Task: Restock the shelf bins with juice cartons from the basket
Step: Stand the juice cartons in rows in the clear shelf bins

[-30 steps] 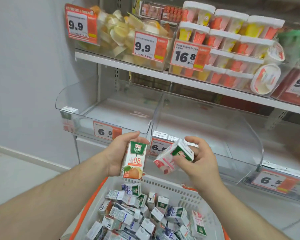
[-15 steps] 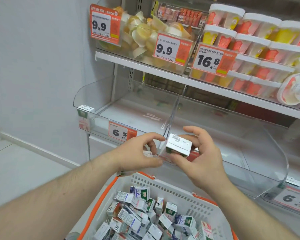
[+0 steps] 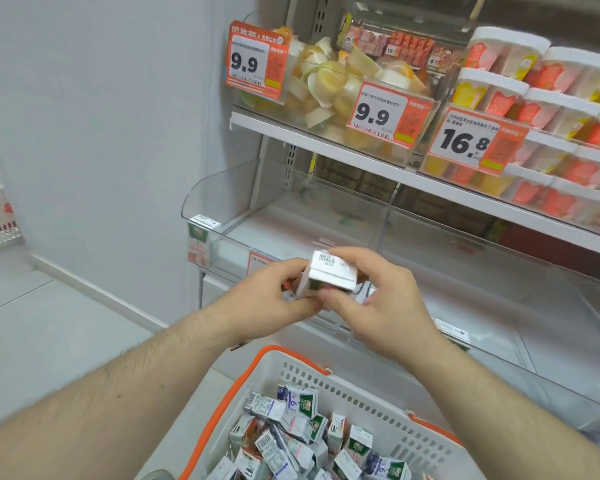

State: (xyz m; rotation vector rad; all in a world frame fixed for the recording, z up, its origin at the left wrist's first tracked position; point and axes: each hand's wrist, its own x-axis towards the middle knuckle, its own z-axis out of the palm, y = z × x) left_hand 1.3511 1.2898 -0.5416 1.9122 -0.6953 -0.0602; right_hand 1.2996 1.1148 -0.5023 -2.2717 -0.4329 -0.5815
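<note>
Left hand [image 3: 271, 299]: fingers curled round a juice carton that is mostly hidden behind them; only slivers of it show.
Right hand [image 3: 385, 306]: grips a second carton [image 3: 331, 274], white top face with barcode turned up, thumb beneath, fingers over the far side.
Position of hands: together, touching, in front of the clear shelf bins [image 3: 291, 233], above the basket.
Basket [image 3: 329, 382]: white with orange rim, below the hands, holding a loose heap of cartons [image 3: 291, 434].
Bin label: one carton [image 3: 203, 237] stands at the left bin's front corner.
Upper shelf [image 3: 326, 143]: fruit cups and price tags 9.9, 16.8.
</note>
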